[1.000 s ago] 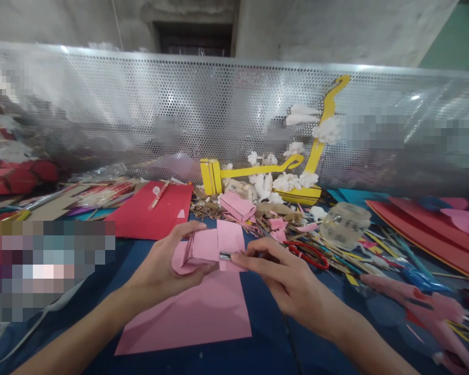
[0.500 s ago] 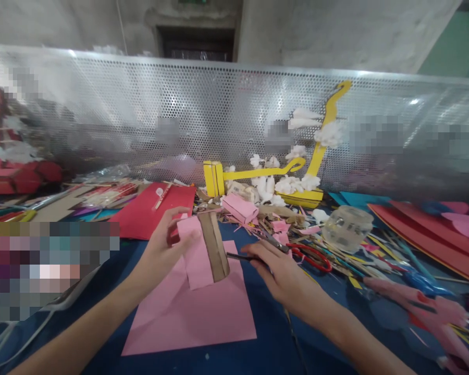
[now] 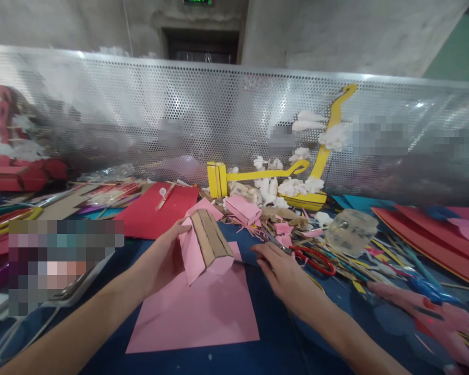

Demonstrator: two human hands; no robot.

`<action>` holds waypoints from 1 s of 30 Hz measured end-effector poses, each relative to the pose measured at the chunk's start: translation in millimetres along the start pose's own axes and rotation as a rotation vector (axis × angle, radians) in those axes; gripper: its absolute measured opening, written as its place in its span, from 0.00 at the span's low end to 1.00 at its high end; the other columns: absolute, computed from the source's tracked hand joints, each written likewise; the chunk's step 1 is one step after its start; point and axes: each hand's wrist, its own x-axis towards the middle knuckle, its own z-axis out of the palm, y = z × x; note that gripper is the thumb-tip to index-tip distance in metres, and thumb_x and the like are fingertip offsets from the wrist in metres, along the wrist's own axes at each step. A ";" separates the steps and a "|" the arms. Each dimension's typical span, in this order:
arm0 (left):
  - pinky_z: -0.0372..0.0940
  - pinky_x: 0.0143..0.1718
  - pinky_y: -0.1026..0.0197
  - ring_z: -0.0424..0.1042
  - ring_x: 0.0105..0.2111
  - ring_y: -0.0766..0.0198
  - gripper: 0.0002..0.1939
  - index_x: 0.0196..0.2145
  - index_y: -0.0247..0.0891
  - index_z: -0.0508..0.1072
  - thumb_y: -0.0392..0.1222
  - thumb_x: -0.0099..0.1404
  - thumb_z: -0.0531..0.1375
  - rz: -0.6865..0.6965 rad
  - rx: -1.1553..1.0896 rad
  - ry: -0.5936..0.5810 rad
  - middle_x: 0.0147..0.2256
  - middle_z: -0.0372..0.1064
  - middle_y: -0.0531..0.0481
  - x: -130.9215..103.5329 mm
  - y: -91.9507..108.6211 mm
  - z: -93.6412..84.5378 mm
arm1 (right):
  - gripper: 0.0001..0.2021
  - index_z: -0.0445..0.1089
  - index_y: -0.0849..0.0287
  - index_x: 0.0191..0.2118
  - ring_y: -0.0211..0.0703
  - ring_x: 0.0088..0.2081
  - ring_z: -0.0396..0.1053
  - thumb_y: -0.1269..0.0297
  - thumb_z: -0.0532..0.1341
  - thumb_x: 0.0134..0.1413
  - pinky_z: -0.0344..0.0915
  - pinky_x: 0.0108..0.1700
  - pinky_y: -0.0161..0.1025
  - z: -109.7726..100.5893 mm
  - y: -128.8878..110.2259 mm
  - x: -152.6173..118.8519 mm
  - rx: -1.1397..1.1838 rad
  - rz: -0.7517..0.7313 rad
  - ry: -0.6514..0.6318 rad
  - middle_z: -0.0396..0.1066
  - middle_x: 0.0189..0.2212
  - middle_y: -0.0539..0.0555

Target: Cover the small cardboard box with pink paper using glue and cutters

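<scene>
My left hand (image 3: 166, 260) is closed on a small cardboard box (image 3: 211, 238), gripping it from the left. Pink paper covers its left side and one end; two bare brown faces show on top. Beneath it a pink paper sheet (image 3: 195, 323) lies flat on the blue table. My right hand (image 3: 275, 265) is to the right of the box, apart from it, its fingers bent round a thin dark pointed tool (image 3: 250, 264). The hand hides most of that tool, so its kind is unclear. Just behind this hand lie red-handled scissors (image 3: 315, 260).
A pink glue gun (image 3: 426, 307) lies at the right, near a roll of clear tape (image 3: 352, 232). Paper scraps and a pink folded block (image 3: 242, 210) are in the middle. Yellow cardboard shapes (image 3: 266, 174) with white fluff stand before a perforated metal panel (image 3: 203, 114). Red paper (image 3: 156, 211) lies left.
My left hand has turned the box, so its brown faces now point up and its pink end shows. My right hand has drawn the dark tool slightly back from the box.
</scene>
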 end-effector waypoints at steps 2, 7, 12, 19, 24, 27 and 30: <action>0.76 0.45 0.57 0.81 0.47 0.52 0.24 0.57 0.42 0.74 0.53 0.68 0.62 -0.031 -0.022 0.047 0.47 0.81 0.43 0.1 1.3 -1.5 | 0.15 0.73 0.59 0.52 0.50 0.47 0.78 0.76 0.53 0.68 0.74 0.50 0.49 -0.1 1.6 1.2 -0.003 -0.009 -0.001 0.77 0.47 0.60; 0.78 0.41 0.55 0.83 0.40 0.51 0.24 0.55 0.41 0.76 0.57 0.68 0.64 0.010 -0.024 0.114 0.42 0.82 0.43 3.6 0.3 -8.1 | 0.11 0.74 0.59 0.44 0.50 0.45 0.77 0.68 0.54 0.69 0.70 0.48 0.46 -28.9 20.2 6.5 -0.067 0.076 0.114 0.78 0.44 0.59; 0.79 0.45 0.54 0.82 0.48 0.50 0.29 0.60 0.44 0.74 0.55 0.64 0.69 0.009 -0.068 0.140 0.53 0.79 0.41 6.2 -4.0 -7.8 | 0.10 0.73 0.60 0.38 0.53 0.35 0.75 0.60 0.58 0.65 0.65 0.38 0.44 -58.7 59.3 -3.6 -0.337 0.324 -0.116 0.77 0.35 0.61; 0.79 0.41 0.57 0.83 0.41 0.54 0.23 0.54 0.40 0.78 0.52 0.65 0.69 0.007 -0.055 0.167 0.48 0.81 0.40 2.9 -4.0 -1.0 | 0.11 0.74 0.63 0.43 0.54 0.41 0.76 0.62 0.64 0.57 0.66 0.43 0.42 -53.7 73.3 -12.3 -0.318 0.333 -0.306 0.79 0.41 0.63; 0.79 0.38 0.58 0.82 0.35 0.57 0.26 0.53 0.42 0.78 0.56 0.62 0.71 -0.070 -0.107 0.181 0.42 0.82 0.45 1.0 -2.1 -3.2 | 0.16 0.75 0.63 0.42 0.60 0.43 0.75 0.57 0.64 0.54 0.67 0.43 0.46 -67.7 70.3 -7.2 -0.338 0.373 -0.167 0.78 0.42 0.66; 0.78 0.35 0.58 0.82 0.32 0.58 0.27 0.53 0.43 0.79 0.59 0.61 0.71 -0.130 -0.186 0.115 0.40 0.82 0.47 1.7 -2.3 -7.4 | 0.23 0.73 0.62 0.48 0.60 0.42 0.76 0.49 0.64 0.54 0.69 0.43 0.48 -77.3 68.5 -2.7 -0.276 0.389 0.083 0.78 0.43 0.65; 0.78 0.37 0.57 0.82 0.35 0.55 0.25 0.52 0.43 0.79 0.59 0.62 0.70 -0.107 -0.272 0.013 0.41 0.82 0.45 3.6 -4.4 -12.8 | 0.25 0.72 0.62 0.50 0.59 0.42 0.76 0.48 0.65 0.52 0.71 0.43 0.48 -75.9 68.9 2.9 -0.221 0.411 0.288 0.78 0.43 0.65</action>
